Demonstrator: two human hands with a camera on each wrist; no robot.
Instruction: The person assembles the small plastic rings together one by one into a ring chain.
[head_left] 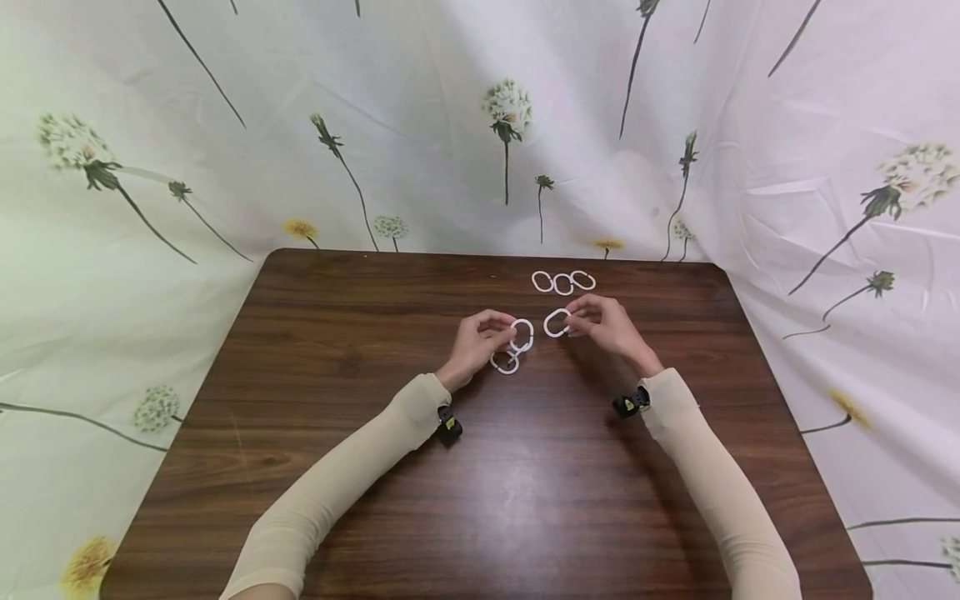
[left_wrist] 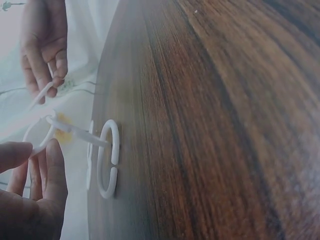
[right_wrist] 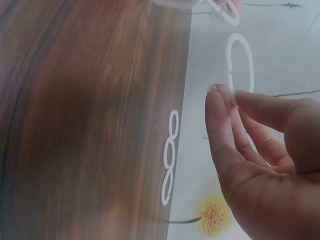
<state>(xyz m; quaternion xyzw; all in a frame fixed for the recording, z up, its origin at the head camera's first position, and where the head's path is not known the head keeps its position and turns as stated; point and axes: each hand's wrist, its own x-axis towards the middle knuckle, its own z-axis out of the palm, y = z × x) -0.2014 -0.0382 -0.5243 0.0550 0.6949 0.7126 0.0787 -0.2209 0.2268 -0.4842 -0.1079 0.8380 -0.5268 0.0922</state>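
My left hand (head_left: 476, 343) pinches a white oval plastic ring (head_left: 532, 335) between thumb and fingers, a little above the table. In the left wrist view, a second ring (left_wrist: 75, 131) is hooked through it and leads down to a third ring (left_wrist: 115, 142), low by the tabletop. That third ring has a small gap in its side. Across from it, my right hand (head_left: 606, 323) pinches a single white ring (right_wrist: 250, 65) by one end between thumb and fingertips. The two held rings are close but apart.
Behind the hands, three more white rings (head_left: 563, 294) lie in a row on the brown wooden table (head_left: 360, 292), touching or overlapping. A flower-print white cloth (head_left: 435, 167) hangs along the table's back and sides. Each wrist wears a small black camera (head_left: 450, 427).
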